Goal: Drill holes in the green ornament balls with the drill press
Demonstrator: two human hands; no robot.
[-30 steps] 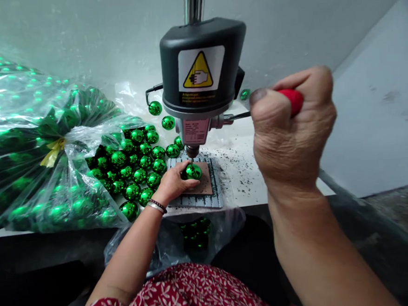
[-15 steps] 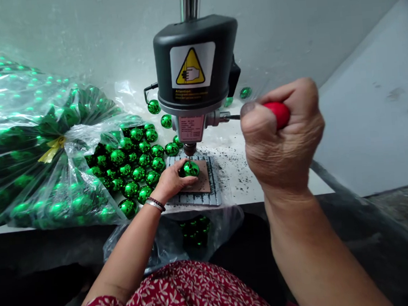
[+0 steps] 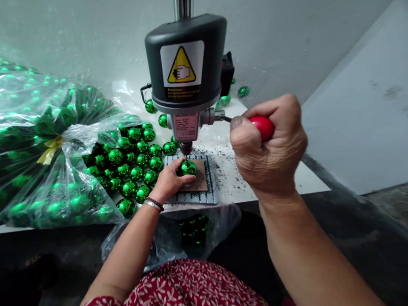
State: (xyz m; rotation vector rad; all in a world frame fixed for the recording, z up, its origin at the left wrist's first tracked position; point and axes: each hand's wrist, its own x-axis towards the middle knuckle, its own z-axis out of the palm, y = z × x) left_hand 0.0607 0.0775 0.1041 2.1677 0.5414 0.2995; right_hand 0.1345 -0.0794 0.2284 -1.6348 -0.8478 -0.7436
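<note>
A dark drill press head (image 3: 188,63) with a yellow warning sticker stands over the table. Beneath its chuck (image 3: 186,147), a shiny green ball (image 3: 188,167) rests on a brown board (image 3: 200,179), which lies on a grey grooved plate (image 3: 211,189). My left hand (image 3: 169,178) pinches that ball between thumb and fingers. The thin bit reaches down to the top of the ball; whether it has entered cannot be made out. On the right, my right hand (image 3: 269,146) is wrapped round the red knob (image 3: 263,127) of the press lever.
Many loose green balls (image 3: 129,189) lie left of the plate. Behind them bulges a large clear bag (image 3: 17,184) of green balls, tied with yellow. Dark shavings dot the white table (image 3: 305,181). Another clear bag (image 3: 223,231) with balls hangs below the front edge.
My right hand has swung the red knob a little lower and to the left. The view has shifted slightly. My left hand still holds the same ball under the bit.
</note>
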